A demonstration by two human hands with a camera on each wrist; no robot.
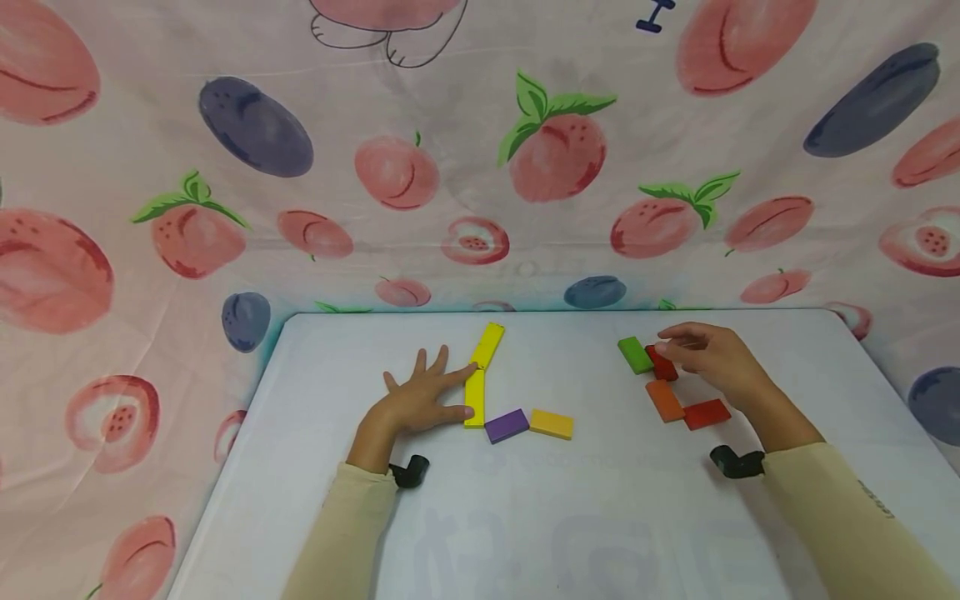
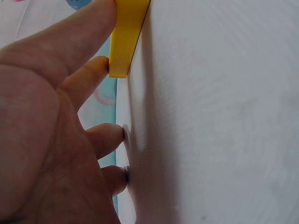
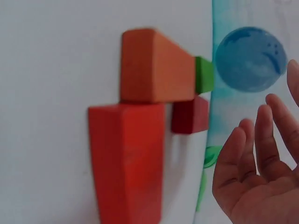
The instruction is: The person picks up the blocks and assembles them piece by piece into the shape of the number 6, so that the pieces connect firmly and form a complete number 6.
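My left hand (image 1: 420,400) has its fingers spread beside two yellow blocks set end to end. Its thumb touches the near yellow block (image 1: 475,398), and its index fingertip is at the joint with the far yellow block (image 1: 491,343). The left wrist view shows thumb and forefinger against a yellow block (image 2: 127,42). Above the right group hovers my right hand (image 1: 712,354), its fingers loosely bent with nothing held. Nearest to it is a dark red block (image 1: 663,367), partly covered by its fingertips in the head view. A green block (image 1: 635,355), an orange block (image 3: 156,65) and a red block (image 3: 128,163) lie around.
A purple block (image 1: 507,426) and an amber-yellow block (image 1: 551,424) continue from the near end of the yellow pair. Everything lies on a white table (image 1: 525,517). A fruit-patterned cloth (image 1: 450,100) hangs behind its far edge.
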